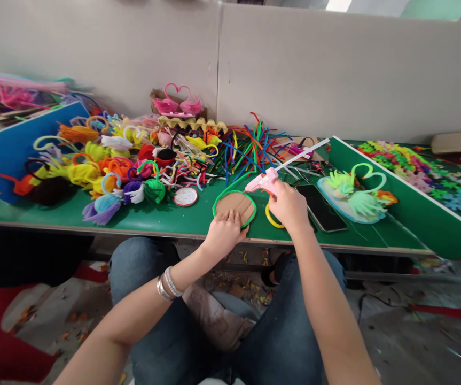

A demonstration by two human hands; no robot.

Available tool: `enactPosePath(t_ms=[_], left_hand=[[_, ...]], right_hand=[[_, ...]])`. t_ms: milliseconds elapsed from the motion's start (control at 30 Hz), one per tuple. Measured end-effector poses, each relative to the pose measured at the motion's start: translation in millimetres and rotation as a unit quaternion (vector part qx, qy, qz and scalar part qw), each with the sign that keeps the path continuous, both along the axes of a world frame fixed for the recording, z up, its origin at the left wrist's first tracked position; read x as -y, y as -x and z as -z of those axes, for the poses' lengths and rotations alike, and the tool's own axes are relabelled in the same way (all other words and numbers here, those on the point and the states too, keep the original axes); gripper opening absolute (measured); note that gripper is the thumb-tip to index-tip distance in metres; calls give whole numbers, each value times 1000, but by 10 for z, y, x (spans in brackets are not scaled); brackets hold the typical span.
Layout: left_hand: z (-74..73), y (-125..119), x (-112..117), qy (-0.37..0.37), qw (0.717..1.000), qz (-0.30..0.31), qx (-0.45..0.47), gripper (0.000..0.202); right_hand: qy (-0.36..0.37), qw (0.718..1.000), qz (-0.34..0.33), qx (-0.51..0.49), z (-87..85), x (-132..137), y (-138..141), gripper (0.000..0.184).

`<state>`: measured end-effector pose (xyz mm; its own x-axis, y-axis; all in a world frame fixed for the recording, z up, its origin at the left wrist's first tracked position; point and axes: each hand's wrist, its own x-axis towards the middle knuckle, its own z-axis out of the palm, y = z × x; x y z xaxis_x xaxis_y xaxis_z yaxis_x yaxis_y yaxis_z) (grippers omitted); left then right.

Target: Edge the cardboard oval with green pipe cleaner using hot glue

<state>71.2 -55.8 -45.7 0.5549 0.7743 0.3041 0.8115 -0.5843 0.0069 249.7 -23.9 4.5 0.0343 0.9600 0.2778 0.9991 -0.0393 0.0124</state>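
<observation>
My left hand (pixel 225 231) grips the near edge of a round cardboard disc (pixel 230 201), fingers on top and thumb at its right side. A green pipe cleaner (pixel 255 207) runs around the disc's rim, its loose end trailing up to the right. In my right hand (pixel 289 204) is a pink hot glue gun (pixel 263 181), its nozzle close to the disc's upper right rim. A long pale glue stick (pixel 306 152) sticks out of the gun's back. Below that hand lies a yellow ring (pixel 271 218), partly covered.
Left of the disc are a small white round piece (pixel 186 197) and a heap of colourful pipe-cleaner birds (pixel 106 166). Loose pipe cleaners (pixel 250 147) lie behind. To the right are a phone (pixel 323 208), a green swan pair (pixel 360 198) and a green divider (pixel 406 198).
</observation>
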Motion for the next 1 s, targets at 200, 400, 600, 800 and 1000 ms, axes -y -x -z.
enactPosePath(t_ms=[200, 400, 600, 800, 1000], left_hand=[[-6, -4, 6, 3, 1000, -6, -11, 43], [-16, -11, 10, 12, 1000, -6, -21, 45], [-21, -23, 10, 14, 999, -3, -29, 46], [-26, -26, 12, 21, 999, -9, -38, 47], [-15, -22, 15, 5, 999, -12, -29, 45]], right_hand=[[-5, 1000, 1, 4, -13, 12, -16, 37], [-10, 1000, -5, 1, 28, -9, 10, 32], [-3, 1000, -14, 2, 44, -27, 54, 32], [-8, 1000, -18, 4, 60, -37, 50, 33], [-16, 1000, -15, 10, 59, -25, 24, 34]])
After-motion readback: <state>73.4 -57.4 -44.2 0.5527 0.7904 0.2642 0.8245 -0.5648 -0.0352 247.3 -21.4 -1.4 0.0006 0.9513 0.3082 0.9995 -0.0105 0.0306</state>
